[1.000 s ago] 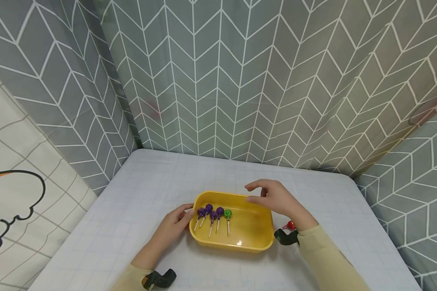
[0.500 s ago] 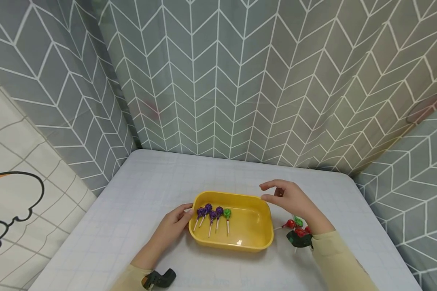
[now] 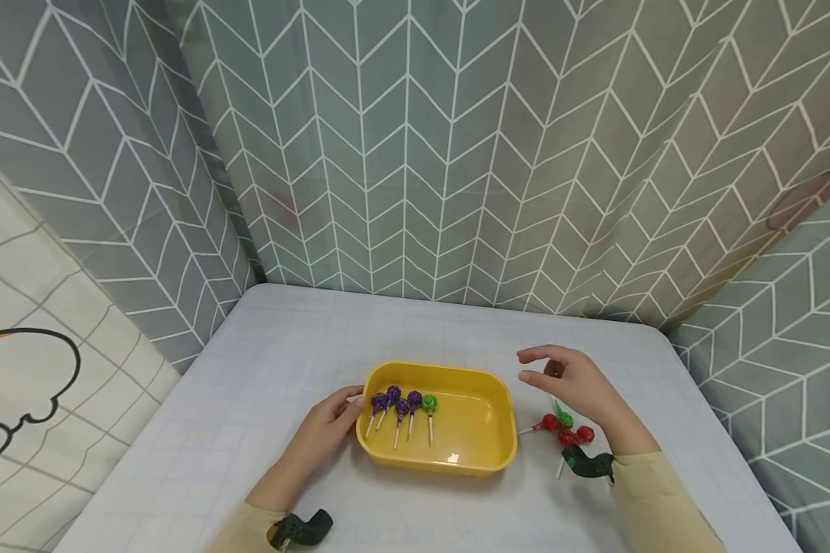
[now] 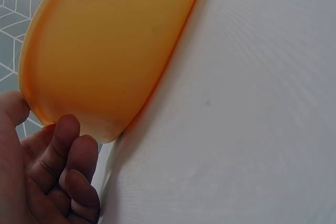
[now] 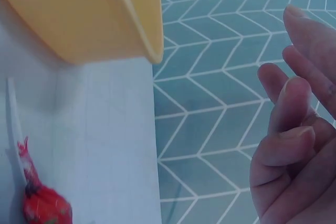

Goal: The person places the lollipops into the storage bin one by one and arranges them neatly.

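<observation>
My left hand (image 3: 327, 425) grips the left end of a yellow plastic tray (image 3: 449, 464), thumb at the rim and fingertips against the outer wall (image 4: 115, 51). Several purple-wrapped lollipops (image 3: 402, 406) and one green lollipop (image 3: 429, 402) lie in the tray's left half, sticks toward me. To the right of the tray, my right hand (image 3: 572, 382) hovers with nothing in it, its thumb and forefinger apart. Below that hand, red lollipops (image 3: 568, 438) and a green one (image 3: 564, 418) lie on the table, partly hidden by the wrist camera. One red lollipop (image 5: 47, 205) shows close up in the right wrist view.
A white cloth covers the table (image 3: 304, 338). Its back edge meets a grey curtain (image 3: 415, 153) with white chevron lines. More patterned cloth hangs on both sides. A dark camera mount (image 3: 303, 530) sits at my left wrist.
My right hand has moved right, from over the tray's back right rim to above the table beside it. The loose red and green lollipops have come into sight. The left hand stays at the tray.
</observation>
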Available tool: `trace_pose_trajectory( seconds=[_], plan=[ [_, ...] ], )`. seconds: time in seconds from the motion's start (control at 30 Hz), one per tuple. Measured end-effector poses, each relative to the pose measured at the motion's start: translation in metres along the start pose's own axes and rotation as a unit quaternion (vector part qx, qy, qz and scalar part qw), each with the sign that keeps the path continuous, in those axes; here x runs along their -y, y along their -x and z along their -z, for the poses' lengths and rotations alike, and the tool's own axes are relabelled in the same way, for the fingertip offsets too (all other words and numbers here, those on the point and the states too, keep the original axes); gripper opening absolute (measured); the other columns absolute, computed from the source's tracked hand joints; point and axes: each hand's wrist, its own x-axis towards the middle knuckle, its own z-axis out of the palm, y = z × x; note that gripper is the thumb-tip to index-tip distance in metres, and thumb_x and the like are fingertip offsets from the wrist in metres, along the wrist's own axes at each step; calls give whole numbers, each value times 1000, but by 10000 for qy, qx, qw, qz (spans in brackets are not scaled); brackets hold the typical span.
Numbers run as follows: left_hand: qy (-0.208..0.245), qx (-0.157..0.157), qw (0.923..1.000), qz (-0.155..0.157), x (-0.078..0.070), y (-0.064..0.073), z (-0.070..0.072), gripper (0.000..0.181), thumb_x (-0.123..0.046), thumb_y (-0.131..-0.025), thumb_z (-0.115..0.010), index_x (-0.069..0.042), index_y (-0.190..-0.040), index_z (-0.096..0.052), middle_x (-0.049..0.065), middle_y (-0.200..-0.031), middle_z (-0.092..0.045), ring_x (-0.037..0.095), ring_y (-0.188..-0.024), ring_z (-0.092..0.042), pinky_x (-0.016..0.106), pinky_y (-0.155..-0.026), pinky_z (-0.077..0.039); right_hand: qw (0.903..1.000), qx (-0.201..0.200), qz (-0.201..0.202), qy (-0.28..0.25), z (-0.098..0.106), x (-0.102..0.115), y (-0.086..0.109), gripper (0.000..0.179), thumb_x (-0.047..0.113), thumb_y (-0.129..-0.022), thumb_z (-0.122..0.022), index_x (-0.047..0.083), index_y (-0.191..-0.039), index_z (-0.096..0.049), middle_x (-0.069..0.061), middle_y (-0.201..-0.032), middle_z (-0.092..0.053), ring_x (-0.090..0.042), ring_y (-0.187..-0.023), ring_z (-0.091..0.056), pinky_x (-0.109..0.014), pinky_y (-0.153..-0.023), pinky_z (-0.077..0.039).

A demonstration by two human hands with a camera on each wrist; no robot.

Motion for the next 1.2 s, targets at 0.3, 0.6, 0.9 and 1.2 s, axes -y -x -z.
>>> trace_pose_trajectory(
  seconds=[0.3,0.6,0.9,1.2],
  plan=[
    [-24,58,10000,-58,3,-1,1,38,-53,-87,-47,-35,-120,-52,-3,-77,-61,15,-68,-58,29,-64,-47,9999,-133,-5,5,7,-12,9,35,52,-75,-64,36,-106,-61,15,-100,-59,-17,-70,-53,-27,-56,-46],
    [-33,80,9999,-105,5,-3,0,39,-54,-87,-46,-34,-120,-52,-3,-75,-61,15,-67,-58,29,-63,-47,9993,-134,-337,-30,12,-27,20,37,53,-75,-64,36,-107,-59,12,-98,-60,-20,-71,-53,-28,-54,-45],
    [-14,72,10000,-37,4,-1,1,39,-55,-86,-47,-36,-120,-52,-3,-76,-61,15,-67,-58,30,-63,-47,9987,-233,-444,-18,15,-41,30,38,52,-76,-64,33,-109,-59,6,-105,-60,-21,-74,-52,-28,-55,-45],
    [-22,90,10000,-28,1,0,2,38,-55,-86,-46,-37,-119,-52,-3,-75,-61,14,-66,-58,29,-63,-46,9976,-238,-634,123,16,-55,36,46,56,-76,-60,31,-114,-57,3,-109,-59,-21,-84,-52,-32,-65,-47]
  ],
)
